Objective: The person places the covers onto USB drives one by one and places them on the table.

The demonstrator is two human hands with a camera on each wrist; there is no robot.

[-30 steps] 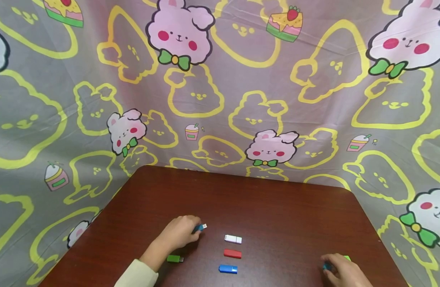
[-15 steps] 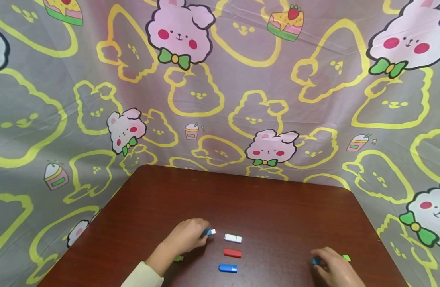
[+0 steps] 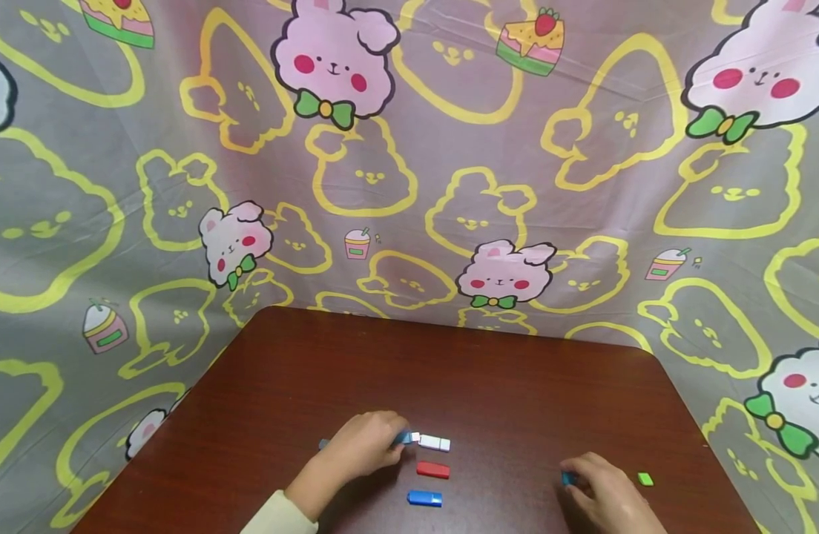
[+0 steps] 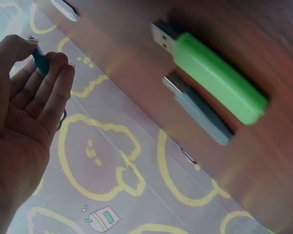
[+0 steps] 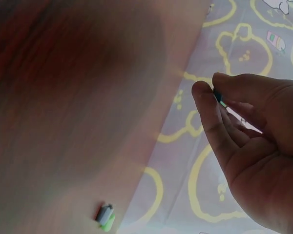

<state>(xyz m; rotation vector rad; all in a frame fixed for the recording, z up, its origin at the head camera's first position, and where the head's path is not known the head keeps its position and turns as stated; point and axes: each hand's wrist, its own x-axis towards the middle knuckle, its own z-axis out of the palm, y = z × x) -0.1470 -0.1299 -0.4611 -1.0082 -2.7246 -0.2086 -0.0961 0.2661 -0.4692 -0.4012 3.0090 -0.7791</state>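
My left hand (image 3: 366, 449) pinches a blue USB stick (image 3: 404, 437) between thumb and fingertips, its bare metal plug pointing right at a white USB stick (image 3: 434, 443). In the left wrist view this blue stick (image 4: 41, 63) looks teal. At the right, my right hand (image 3: 610, 495) pinches a small blue cap (image 3: 567, 478); in the right wrist view the fingers mostly hide the cap (image 5: 218, 95). Below the white stick lie a red USB stick (image 3: 432, 469) and a capped blue USB stick (image 3: 424, 498).
Beside my left forearm lie a green USB stick (image 4: 217, 75) and a grey one (image 4: 202, 114), both with bare plugs. A green cap (image 3: 645, 479) and a grey cap (image 5: 105, 213) lie right of my right hand. Patterned cloth (image 3: 383, 163) hangs behind the brown table (image 3: 516, 393).
My left hand has moved right with the blue stick, up to the white stick's left end. My right hand has shifted left with the cap, leaving the green cap in plain view.
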